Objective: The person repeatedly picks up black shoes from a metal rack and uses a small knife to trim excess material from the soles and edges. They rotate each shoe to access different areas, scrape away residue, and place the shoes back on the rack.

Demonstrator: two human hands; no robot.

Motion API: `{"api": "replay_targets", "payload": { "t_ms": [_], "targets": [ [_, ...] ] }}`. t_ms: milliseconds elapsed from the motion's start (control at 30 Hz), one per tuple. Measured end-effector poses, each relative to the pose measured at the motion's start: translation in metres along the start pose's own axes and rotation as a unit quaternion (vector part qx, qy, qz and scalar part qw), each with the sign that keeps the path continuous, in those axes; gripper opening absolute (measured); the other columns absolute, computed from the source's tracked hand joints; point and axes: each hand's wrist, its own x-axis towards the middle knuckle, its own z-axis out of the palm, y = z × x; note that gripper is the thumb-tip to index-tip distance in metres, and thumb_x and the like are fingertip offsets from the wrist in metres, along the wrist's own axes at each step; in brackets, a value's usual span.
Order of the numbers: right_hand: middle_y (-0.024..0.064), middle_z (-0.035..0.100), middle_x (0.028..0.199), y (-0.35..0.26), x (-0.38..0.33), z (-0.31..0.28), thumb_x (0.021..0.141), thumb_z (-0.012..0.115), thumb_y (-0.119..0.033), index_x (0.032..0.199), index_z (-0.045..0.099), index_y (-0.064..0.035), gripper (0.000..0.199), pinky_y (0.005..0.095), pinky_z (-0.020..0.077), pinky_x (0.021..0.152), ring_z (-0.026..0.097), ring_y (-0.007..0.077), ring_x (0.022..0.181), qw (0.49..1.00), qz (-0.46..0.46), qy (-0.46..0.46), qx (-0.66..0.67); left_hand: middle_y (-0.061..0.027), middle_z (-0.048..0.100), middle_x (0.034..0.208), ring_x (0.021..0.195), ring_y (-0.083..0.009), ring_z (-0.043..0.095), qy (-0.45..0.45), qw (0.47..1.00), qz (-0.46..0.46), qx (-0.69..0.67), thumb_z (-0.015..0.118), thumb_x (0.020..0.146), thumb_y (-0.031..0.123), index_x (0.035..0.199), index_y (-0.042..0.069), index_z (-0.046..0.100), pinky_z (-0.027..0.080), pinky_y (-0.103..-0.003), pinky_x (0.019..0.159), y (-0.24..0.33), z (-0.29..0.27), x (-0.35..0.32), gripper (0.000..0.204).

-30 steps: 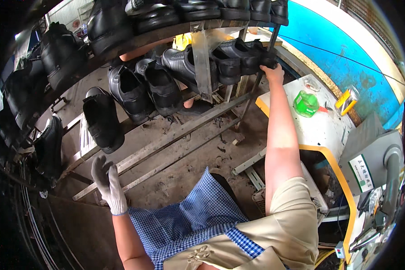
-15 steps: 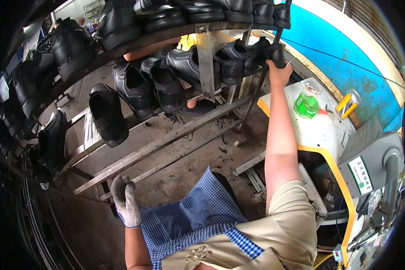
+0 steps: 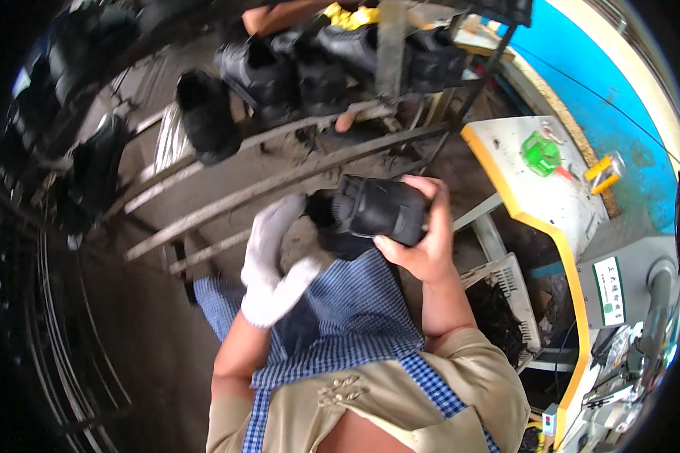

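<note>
Over my apron, my bare right hand (image 3: 431,234) grips a black shoe (image 3: 385,211), fingers over one end and thumb below. Another dark shape, perhaps a second shoe, shows behind it; blur hides its outline. My left hand (image 3: 272,260), in a white glove, is just left of the shoe, thumb and fingers apart. Its fingertips reach close to the shoe's left end, and whether they touch it I cannot tell. A blue checked apron (image 3: 355,291) covers my lap.
Black shoes (image 3: 208,117) line the metal rack (image 3: 279,181) ahead. Another person's arm (image 3: 287,16) shows behind it. At right, a yellow-edged white table (image 3: 506,155) bears a green container (image 3: 540,153) and a yellow can (image 3: 603,172). A basket (image 3: 533,302) sits under it, near a grey machine (image 3: 635,275).
My right hand has come back from the rack's far right end with the black shoe, down in front of me. My left hand has risen toward it and spread its fingers. The view has shifted.
</note>
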Motion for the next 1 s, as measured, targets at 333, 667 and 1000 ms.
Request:
{"api": "replay_targets", "payload": {
  "t_ms": [333,667,1000],
  "targets": [
    [0.0107,0.052,0.123,-0.007,-0.025,0.081,0.065,0.092,-0.023,0.131,0.053,-0.0008,0.080,0.0274,0.0526,0.071,0.060,0.0183,0.100,0.964,0.028,-0.186,0.185,-0.0089,0.067,0.112,0.100,-0.0131,0.060,-0.039,0.894,-0.321,-0.309,0.062,0.097,0.020,0.125,-0.004,0.059,0.049,-0.029,0.090,0.008,-0.029,-0.043,0.037],
    [0.0039,0.062,0.084,-0.037,0.004,0.072,0.069,0.079,0.001,0.104,0.070,-0.0073,0.037,0.0268,0.0523,0.053,0.064,0.0160,0.064,0.964,-0.192,-0.183,0.004,-0.0120,0.069,0.106,0.095,-0.0175,0.065,-0.023,0.969,-0.211,-0.128,0.062,0.095,0.013,0.121,-0.002,0.061,0.051,-0.030,0.086,0.015,-0.031,-0.053,0.030],
    [0.0070,0.055,0.087,-0.062,0.039,0.069,0.070,0.075,-0.014,0.083,0.059,-0.0049,0.022,0.0334,0.0553,0.056,0.066,0.0197,0.079,0.858,-0.250,-0.417,-0.168,-0.0121,0.068,0.101,0.090,-0.0210,0.067,-0.066,0.988,-0.086,0.106,0.070,0.084,-0.001,0.113,0.000,0.063,0.054,-0.030,0.078,-0.013,-0.020,-0.078,0.030]
  ]
}}
